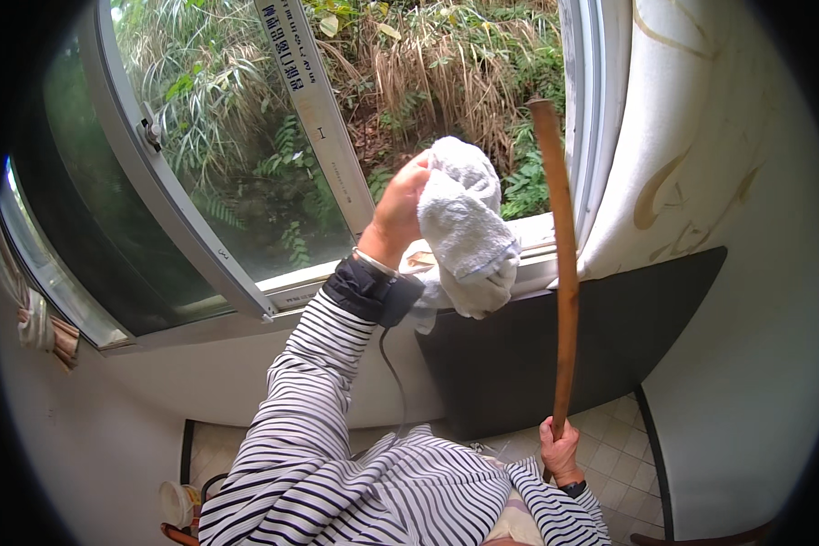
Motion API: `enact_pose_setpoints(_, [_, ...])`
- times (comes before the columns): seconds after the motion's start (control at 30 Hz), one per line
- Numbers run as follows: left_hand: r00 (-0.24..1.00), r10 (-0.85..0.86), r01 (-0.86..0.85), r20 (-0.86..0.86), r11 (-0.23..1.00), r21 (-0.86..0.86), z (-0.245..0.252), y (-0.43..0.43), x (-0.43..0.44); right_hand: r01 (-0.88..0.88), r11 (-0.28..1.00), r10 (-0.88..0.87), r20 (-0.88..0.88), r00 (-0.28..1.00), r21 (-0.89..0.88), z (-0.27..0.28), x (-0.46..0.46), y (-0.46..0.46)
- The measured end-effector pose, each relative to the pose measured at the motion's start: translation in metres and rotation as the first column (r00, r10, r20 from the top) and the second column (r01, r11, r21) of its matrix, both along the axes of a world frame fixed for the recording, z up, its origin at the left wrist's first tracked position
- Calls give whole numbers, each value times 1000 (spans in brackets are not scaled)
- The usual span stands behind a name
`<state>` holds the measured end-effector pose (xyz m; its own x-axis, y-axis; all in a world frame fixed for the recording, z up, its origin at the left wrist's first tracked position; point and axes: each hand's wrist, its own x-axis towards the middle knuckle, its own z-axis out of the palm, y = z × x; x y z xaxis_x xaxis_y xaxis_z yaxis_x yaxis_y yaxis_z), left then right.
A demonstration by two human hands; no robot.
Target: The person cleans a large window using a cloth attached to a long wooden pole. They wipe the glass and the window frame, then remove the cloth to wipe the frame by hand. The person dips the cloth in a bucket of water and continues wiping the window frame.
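My left hand (401, 205) is raised in front of the window opening and grips a bunched white terry cloth (465, 225). The cloth hangs down in folds over the sill, and my fingertips are partly hidden behind it. Low on the right, my right hand (561, 450) is closed around the lower part of a long, slightly curved wooden stick (565, 273). The stick stands nearly upright, with its top end in front of the window's right side. A second light cloth (432, 290) lies at the sill below my left hand.
A sliding window frame (314, 116) bears writing; plants grow outside. A patterned curtain (662, 157) hangs at the right. Below the sill stands a dark panel (519, 362). A white bucket (176, 504) is at the lower left, and a tied curtain (37, 327) hangs far left.
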<state>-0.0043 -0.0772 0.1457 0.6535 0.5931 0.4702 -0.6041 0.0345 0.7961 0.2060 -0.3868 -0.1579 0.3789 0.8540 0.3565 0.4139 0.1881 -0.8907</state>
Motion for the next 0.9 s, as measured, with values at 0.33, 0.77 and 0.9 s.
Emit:
enact_pose_setpoints(0.33, [980, 200, -201, 13, 978, 52, 7, 19, -30, -63, 995, 66, 45, 997, -83, -9, -18, 30])
enact_pose_setpoints(0.77, [710, 700, -653, -71, 693, 304, 43, -36, -11, -325, 943, 322, -55, 945, -69, -13, 45, 91])
enact_pose_setpoints(0.9, [651, 758, -734, 43, 614, 291, 76, -50, -1, -442, 895, 439, -60, 897, -57, -10, 62, 109])
